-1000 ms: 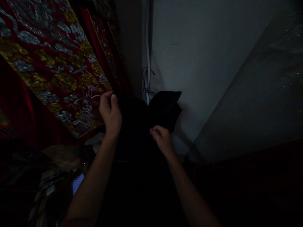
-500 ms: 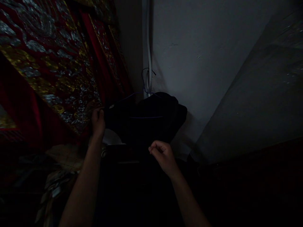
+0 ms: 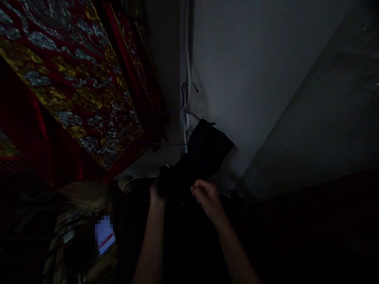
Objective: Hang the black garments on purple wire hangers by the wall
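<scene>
At the centre of the head view, I judge the black garment (image 3: pixel 204 154) half off the hanger (image 3: pixel 173 144): frame-left end bare, frame-right end covered. Left hand (image 3: pixel 155 195) grips it; right hand (image 3: pixel 207 195) is curled, its hold unclear.

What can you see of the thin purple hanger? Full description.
The hanger is thin and dark purple-blue, wire-like; its exact material can't be told. It hangs by its hook at the pale cable running down the wall. Sloping shoulders spread below the neck, with a roughly level lower bar. On the picture's left it is bare, its end hard to trace against the red embroidered cloth; on the right it disappears into the dark garment.
</scene>
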Motion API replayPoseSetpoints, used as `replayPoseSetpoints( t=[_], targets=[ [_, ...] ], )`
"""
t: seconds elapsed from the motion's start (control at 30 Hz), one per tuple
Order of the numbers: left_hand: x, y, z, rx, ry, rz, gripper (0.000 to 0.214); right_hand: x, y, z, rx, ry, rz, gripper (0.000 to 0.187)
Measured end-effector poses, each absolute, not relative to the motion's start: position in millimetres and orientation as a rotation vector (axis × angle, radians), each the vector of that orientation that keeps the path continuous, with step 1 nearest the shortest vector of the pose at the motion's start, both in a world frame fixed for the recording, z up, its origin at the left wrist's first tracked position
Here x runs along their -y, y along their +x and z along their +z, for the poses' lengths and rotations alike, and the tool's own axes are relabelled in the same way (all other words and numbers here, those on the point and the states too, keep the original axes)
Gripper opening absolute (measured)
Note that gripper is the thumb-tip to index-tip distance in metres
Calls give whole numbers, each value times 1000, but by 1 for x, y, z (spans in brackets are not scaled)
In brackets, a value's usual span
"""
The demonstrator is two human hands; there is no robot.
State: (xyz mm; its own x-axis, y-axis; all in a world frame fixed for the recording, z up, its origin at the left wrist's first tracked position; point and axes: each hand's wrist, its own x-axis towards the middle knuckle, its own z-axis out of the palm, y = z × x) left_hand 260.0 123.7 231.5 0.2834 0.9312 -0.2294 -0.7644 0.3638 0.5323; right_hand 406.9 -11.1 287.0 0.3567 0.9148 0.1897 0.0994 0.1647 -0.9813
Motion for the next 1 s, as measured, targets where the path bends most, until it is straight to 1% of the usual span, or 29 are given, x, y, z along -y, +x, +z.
replayPoseSetpoints(
  t=[0.07,0.13,0.23,0.27,0.37,0.4,0.43,0.53,0.6,0.67,0.77,0.8,0.83,0.9,0.93,1.0],
  targets=[
    [-110,267,236,-591,321,1131,23,8,412,277,973,-1308,679,32],
    [-96,273,254,-586,371,1191,16,6,417,268,866,-1310,573,32],
    [-69,282,287,-530,702,1336,22,8,417,263,898,-1223,519,24],
    [-58,285,296,-552,866,1365,23,10,413,264,958,-1172,545,27],
    [-31,293,318,-667,1340,1384,19,15,398,272,1132,-1045,641,47],
    [-26,294,323,-689,1470,1393,17,16,393,277,1163,-1030,652,49],
    [-24,294,327,-704,1580,1409,15,16,391,281,1177,-1025,655,46],
    [-31,285,332,-745,1790,1453,15,12,395,300,1264,-1032,689,33],
    [-42,274,328,-750,1836,1322,22,8,410,317,1434,-1064,727,27],
    [-51,260,317,-736,1856,1029,33,2,429,337,1605,-1121,684,25],
    [-60,240,295,-688,1934,528,46,-16,458,366,1634,-1145,405,21],
    [-62,235,289,-678,1973,406,47,-26,466,373,1574,-1135,312,23],
    [-65,229,285,-681,2011,324,46,-37,473,377,1498,-1135,254,30],
    [-70,218,282,-737,2079,302,46,-62,483,378,1384,-1174,228,46],
    [-73,213,284,-776,2105,328,46,-73,486,375,1372,-1211,237,46],
    [-81,200,292,-837,2140,359,45,-91,493,364,1418,-1309,238,30]
  ],
)
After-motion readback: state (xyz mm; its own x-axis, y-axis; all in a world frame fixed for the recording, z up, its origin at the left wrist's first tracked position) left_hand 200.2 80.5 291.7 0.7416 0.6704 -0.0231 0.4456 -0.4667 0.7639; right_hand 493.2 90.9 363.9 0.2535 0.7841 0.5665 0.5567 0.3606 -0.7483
